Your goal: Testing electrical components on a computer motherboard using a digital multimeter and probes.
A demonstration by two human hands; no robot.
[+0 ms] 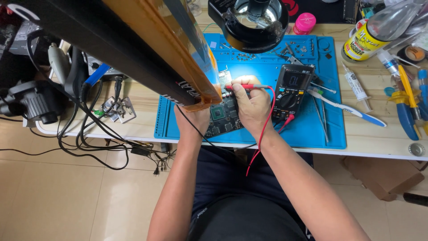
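Observation:
A dark circuit board (223,117) with a square chip lies on a blue work mat (307,129). My right hand (250,103) grips a red test probe (244,87), tip pointing left over the board. Its red lead (265,129) hangs down to a black multimeter (292,91) just right of the hand. My left hand (192,119) sits at the board's left edge; its fingers are hidden behind a large black and orange object (147,49) close to the camera. A thin black lead (196,130) crosses that wrist.
A round magnifier lamp (252,22) hangs over the mat's far side. Tweezers, a white toothbrush (345,108), a syringe, blue-yellow pliers (405,105) and a bottle (370,35) lie to the right. Tangled black cables (93,134), a soldering handle and a black device sit at the left.

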